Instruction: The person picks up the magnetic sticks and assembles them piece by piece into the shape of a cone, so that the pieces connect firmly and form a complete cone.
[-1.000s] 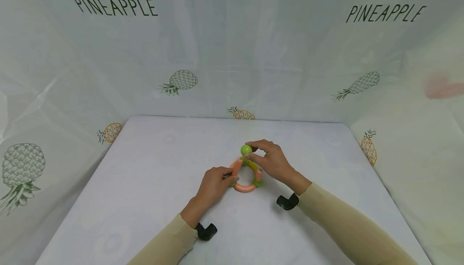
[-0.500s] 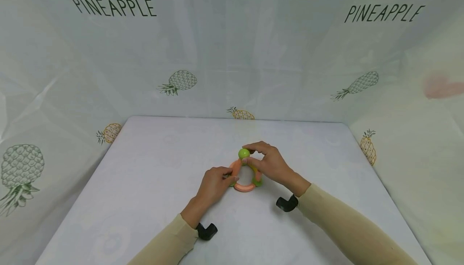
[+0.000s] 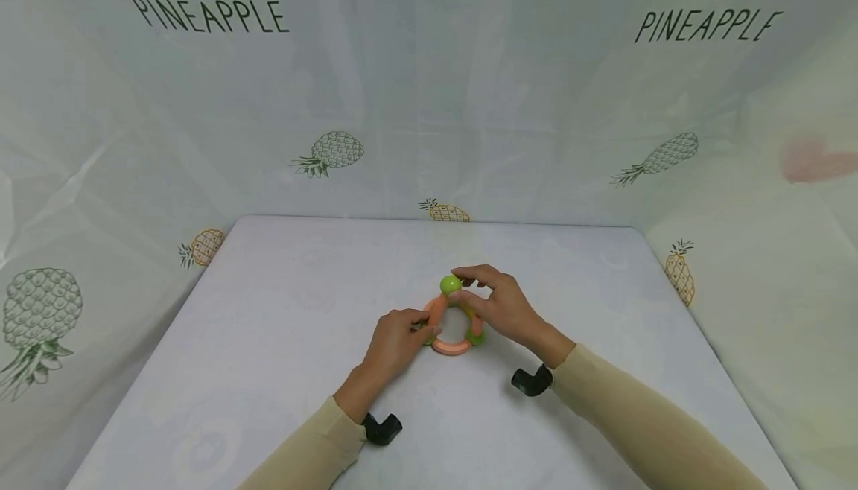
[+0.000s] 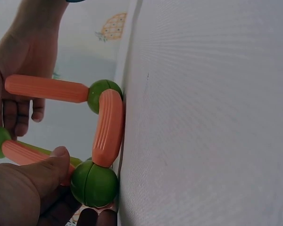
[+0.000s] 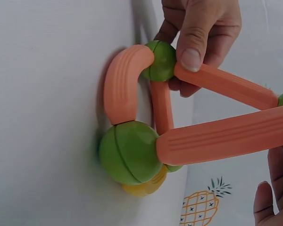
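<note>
A small frame of magnetic building rods and green balls stands on the table. Its base is a ring with a curved orange rod, a curved yellow rod and green balls between rods. My left hand pinches the foot of a leaning orange rod, beside a base ball. My right hand holds a green top ball between thumb and fingers, at that rod's upper end. A second orange rod rises from another base ball, its top near the right hand.
The white table runs back to a hanging pineapple-print sheet, which also covers both sides. A black angled piece sits at the left wrist, another black piece at the right wrist.
The right hand has brought the green top ball slightly down and left onto the leaning orange rod's upper end. The left hand has kept its pinch and place.
</note>
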A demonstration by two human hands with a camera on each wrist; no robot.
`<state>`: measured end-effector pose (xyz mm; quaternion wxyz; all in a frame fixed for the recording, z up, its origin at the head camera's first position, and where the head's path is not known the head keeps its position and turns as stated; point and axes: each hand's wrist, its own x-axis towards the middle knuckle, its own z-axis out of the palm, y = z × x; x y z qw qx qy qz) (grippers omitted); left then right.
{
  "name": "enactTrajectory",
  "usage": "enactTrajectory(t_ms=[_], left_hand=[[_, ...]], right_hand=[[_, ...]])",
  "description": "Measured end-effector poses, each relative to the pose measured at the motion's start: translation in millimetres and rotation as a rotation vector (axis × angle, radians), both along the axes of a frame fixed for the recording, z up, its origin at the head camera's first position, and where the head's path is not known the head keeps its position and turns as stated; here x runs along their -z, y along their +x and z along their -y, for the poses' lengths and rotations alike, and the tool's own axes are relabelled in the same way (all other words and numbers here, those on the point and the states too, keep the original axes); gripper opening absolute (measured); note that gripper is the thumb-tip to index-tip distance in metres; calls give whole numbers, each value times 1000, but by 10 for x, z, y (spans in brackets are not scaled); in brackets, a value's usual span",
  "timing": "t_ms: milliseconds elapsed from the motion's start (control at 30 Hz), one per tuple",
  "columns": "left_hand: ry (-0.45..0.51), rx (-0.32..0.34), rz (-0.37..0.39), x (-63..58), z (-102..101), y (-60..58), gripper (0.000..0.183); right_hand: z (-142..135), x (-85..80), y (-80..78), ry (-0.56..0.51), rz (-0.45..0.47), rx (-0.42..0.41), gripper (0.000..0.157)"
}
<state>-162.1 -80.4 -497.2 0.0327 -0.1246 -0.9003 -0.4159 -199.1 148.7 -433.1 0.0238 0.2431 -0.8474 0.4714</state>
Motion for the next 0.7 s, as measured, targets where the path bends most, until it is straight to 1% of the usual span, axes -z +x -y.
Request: enactTrajectory(t_ms=[133,233,300,400,467,567,700], left_hand=[[-5,-3,-7,13,-1,-3,33],[1,-9,4,15,-2,-4,36],[10,-7,11,16,-4,-6,38],[54,-16,49,-12,-9,-19,41],[97,-14,65,-66,-13,-37,42],[191,-3,85,-197,-15,-85,43],[296,64,64,-375,-16,-158,46]], right_hand=[[-61,56,44,-29,-52,28,31],[-127,102,91,-57,-89,59,24],[-179,143,132,-72,-101,77,22],[-256,228,209,-106,-116,83,23],[-298,286,270,-130,-114,72,27],[-334,383,358,-143,-104,50,34],[-326,497,425,-108,-108,37,36]])
